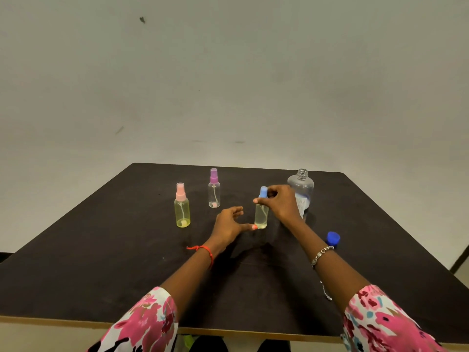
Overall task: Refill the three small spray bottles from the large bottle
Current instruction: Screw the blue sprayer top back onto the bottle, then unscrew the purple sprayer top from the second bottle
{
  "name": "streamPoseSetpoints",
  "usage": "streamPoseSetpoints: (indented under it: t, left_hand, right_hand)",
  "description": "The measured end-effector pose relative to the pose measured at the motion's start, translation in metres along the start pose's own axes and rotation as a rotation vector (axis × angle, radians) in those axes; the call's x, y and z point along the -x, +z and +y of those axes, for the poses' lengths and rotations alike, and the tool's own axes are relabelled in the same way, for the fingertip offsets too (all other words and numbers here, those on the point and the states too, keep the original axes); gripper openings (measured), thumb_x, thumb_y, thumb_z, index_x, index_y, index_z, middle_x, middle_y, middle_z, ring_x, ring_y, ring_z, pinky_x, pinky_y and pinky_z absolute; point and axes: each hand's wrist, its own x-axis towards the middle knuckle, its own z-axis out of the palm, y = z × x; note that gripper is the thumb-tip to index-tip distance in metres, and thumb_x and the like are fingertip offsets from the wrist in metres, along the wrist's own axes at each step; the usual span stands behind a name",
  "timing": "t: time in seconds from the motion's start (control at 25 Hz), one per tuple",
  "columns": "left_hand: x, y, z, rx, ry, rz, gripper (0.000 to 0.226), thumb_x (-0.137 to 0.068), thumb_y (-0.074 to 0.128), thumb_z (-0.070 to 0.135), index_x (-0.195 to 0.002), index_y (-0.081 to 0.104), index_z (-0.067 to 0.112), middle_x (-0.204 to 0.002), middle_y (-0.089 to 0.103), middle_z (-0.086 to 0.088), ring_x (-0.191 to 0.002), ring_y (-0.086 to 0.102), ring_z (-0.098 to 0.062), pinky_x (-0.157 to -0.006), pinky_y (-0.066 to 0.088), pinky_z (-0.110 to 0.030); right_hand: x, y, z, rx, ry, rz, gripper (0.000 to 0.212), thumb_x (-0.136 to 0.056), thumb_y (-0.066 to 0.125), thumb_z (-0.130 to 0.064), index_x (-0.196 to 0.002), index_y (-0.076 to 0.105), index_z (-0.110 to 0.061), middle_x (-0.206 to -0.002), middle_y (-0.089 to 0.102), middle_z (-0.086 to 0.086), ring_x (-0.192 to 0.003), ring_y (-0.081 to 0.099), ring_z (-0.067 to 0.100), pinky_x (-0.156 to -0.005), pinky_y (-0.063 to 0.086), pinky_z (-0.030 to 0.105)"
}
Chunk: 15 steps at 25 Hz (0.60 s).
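Note:
Three small spray bottles stand upright on the dark table (101,262). The pink-capped bottle (182,207) at the left holds yellowish liquid. Behind it, the purple-capped bottle (214,190) looks nearly empty. The blue-capped bottle (261,214) in the middle holds pale liquid. My right hand (278,201) pinches that bottle's blue spray cap from the right. My left hand (229,222) rests beside its base with fingers apart, thumb tip touching the bottom. The large clear bottle (302,189) stands uncapped behind my right hand, partly hidden.
The large bottle's blue cap (333,238) lies on the table to the right of my right forearm. A plain wall rises behind the table's far edge. The near table edge runs under my floral sleeves.

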Motion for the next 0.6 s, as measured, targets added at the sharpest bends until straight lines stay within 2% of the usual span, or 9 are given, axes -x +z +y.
streamPoseSetpoints:
  t: [0.08, 0.2, 0.32, 0.48, 0.6]
  left_hand:
    - [-0.001, -0.001, -0.003, -0.066, 0.006, 0.010, 0.083, -0.063, 0.081, 0.018, -0.134, 0.040, 0.006, -0.140, 0.046, -0.011, -0.131, 0.041, -0.021, -0.104, 0.034, -0.028]
    - [-0.002, -0.004, -0.006, -0.135, 0.025, 0.058, 0.091, -0.064, 0.081, 0.025, -0.139, 0.032, 0.010, -0.147, 0.034, -0.009, -0.136, 0.031, -0.023, -0.108, 0.030, -0.033]
    - [-0.011, -0.010, -0.006, -0.116, 0.047, 0.187, 0.097, -0.065, 0.080, 0.024, -0.141, 0.021, 0.009, -0.149, 0.023, -0.011, -0.137, 0.027, -0.026, -0.110, 0.027, -0.037]
    - [-0.034, -0.021, -0.003, -0.035, 0.011, 0.408, 0.101, -0.068, 0.078, 0.014, -0.143, 0.010, 0.005, -0.150, 0.012, -0.015, -0.138, 0.022, -0.032, -0.114, 0.025, -0.043]
    - [-0.056, -0.029, -0.003, 0.041, -0.031, 0.409, 0.105, -0.072, 0.074, 0.007, -0.144, -0.002, 0.005, -0.155, 0.006, -0.015, -0.143, 0.009, -0.030, -0.117, 0.016, -0.043]
  right_hand:
    - [-0.001, 0.001, 0.000, 0.010, 0.013, -0.028, 0.031, -0.069, 0.079, -0.016, -0.084, 0.065, 0.008, -0.076, 0.063, 0.017, -0.071, 0.056, 0.024, -0.061, 0.044, 0.024]
    - [-0.004, 0.004, -0.006, 0.009, 0.029, 0.034, 0.046, -0.073, 0.075, -0.030, -0.106, 0.059, -0.002, -0.101, 0.059, 0.008, -0.097, 0.054, 0.020, -0.078, 0.042, 0.024]
    - [-0.015, 0.012, -0.026, 0.026, -0.096, 0.096, 0.046, -0.079, 0.068, -0.033, -0.115, 0.053, -0.008, -0.119, 0.053, 0.010, -0.113, 0.047, 0.020, -0.088, 0.034, 0.023]
    - [-0.038, 0.039, -0.047, 0.107, -0.207, -0.071, 0.047, -0.084, 0.062, -0.022, -0.126, 0.044, -0.007, -0.131, 0.047, 0.012, -0.123, 0.043, 0.022, -0.094, 0.034, 0.025]
    - [-0.051, 0.059, -0.051, 0.099, -0.167, -0.212, 0.053, -0.087, 0.057, -0.015, -0.135, 0.035, -0.008, -0.141, 0.040, 0.013, -0.131, 0.038, 0.026, -0.104, 0.037, 0.035]
